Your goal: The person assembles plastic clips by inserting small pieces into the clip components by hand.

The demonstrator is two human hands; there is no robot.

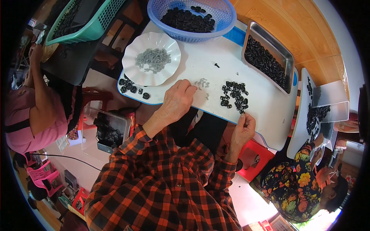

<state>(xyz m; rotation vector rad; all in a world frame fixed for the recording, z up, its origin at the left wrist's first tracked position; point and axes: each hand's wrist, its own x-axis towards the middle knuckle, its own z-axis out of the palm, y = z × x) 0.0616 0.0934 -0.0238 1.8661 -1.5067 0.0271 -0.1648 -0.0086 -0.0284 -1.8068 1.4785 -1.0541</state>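
My left hand (179, 97) is over the white table, its fingers pinched together beside a few small translucent pieces (201, 82). Whatever sits between those fingertips is too small to make out. To the right, my right hand (243, 130) pinches a small black part (242, 112) at the near edge of a loose group of small black plastic parts (233, 92). A white scalloped plate (131, 50) stands left of these, heaped with translucent pieces (153, 59). Several larger black parts (133, 89) lie by the plate at the table's left corner.
A blue basket (154, 19) of black parts stands at the back. At the back right is a metal tray (266, 35) full of black parts. One black piece (217, 65) lies alone. People sit left (42, 111) and right (296, 184); a red stool (256, 159) is near my right arm.
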